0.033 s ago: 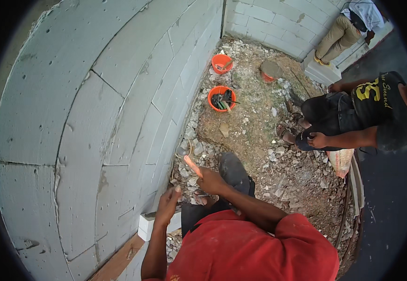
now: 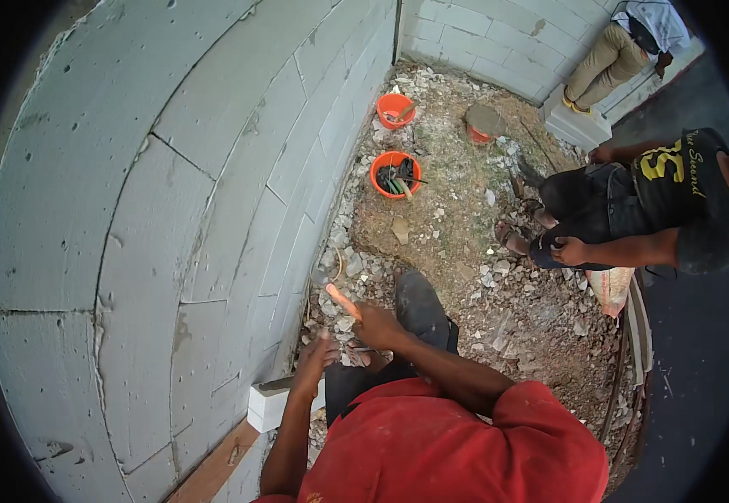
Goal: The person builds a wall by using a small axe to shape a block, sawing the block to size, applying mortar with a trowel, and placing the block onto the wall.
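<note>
My right hand (image 2: 373,325) is closed round an orange-pink stick-like handle (image 2: 341,298), which points up and left toward the block wall; whether a tool head is on its far end is unclear. My left hand (image 2: 319,356) is just left of and below it, fingers apart, with nothing visible in it. Below that hand a white block (image 2: 266,409) lies along the wall's foot. My dark-clad knee (image 2: 419,310) is bent beside my right hand.
Block walls (image 2: 163,218) rise left and behind. Orange buckets (image 2: 394,106), one (image 2: 376,180) holding tools, stand on rubbly ground beside a cement-topped bucket (image 2: 483,121). A seated co-worker (image 2: 658,201) is at right, near a sack (image 2: 609,293); another person (image 2: 603,63) is on blocks behind.
My left hand has shifted slightly to the right and its fingers have spread. The handle in my right hand sits slightly lower and further left.
</note>
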Demonstrator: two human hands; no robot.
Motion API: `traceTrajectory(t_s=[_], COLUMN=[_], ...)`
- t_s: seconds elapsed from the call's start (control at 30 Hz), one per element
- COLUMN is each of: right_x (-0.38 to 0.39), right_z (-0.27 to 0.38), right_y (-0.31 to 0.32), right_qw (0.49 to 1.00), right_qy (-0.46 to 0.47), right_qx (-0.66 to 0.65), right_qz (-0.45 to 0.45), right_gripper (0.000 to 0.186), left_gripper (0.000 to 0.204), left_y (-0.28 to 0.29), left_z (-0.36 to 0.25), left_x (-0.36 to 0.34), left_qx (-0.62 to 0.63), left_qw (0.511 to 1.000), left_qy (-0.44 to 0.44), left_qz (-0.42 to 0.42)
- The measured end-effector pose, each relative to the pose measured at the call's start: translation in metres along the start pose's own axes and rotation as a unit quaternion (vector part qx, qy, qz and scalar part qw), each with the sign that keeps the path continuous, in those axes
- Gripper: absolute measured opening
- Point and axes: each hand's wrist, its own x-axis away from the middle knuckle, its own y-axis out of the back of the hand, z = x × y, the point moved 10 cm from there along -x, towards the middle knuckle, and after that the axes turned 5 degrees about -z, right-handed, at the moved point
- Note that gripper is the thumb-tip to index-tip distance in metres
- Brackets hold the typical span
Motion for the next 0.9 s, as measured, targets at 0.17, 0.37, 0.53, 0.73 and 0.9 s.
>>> traceTrajectory(t_s=[0.17, 0.37, 0.53, 0.73, 0.9], right_x=[-0.021, -0.212, -0.336, -0.312, -0.34], right_z=[-0.015, -0.247, -0.321, -0.316, -0.231], right_y=[-0.005, 0.202, 0.29, 0.21, 0.357], right_qw=[0.988, 0.961, 0.96, 0.967, 0.963], right_qy=[0.122, -0.055, -0.139, -0.078, -0.047], right_qx=[-0.004, -0.166, -0.119, -0.241, -0.169], right_qz=[0.096, -0.216, -0.213, -0.035, -0.203], right_gripper=[0.039, 0.033, 0.033, 0.028, 0.025], left_gripper=[0.035, 0.017, 0.034, 0.04, 0.046], left_y=[-0.105, -0.108, -0.109, -0.218, -0.236], left_z=[0.012, 0.05, 0.048, -0.114, -0.22], left_x=[-0.104, -0.241, -0.311, -0.293, -0.266], left_qx=[0.377, 0.262, -0.223, -0.231, -0.321], left_qw=[0.921, 0.935, 0.957, 0.966, 0.932], left_qy=[0.097, 0.217, 0.153, -0.013, -0.088], left_qz=[-0.033, -0.101, -0.107, -0.113, -0.14])
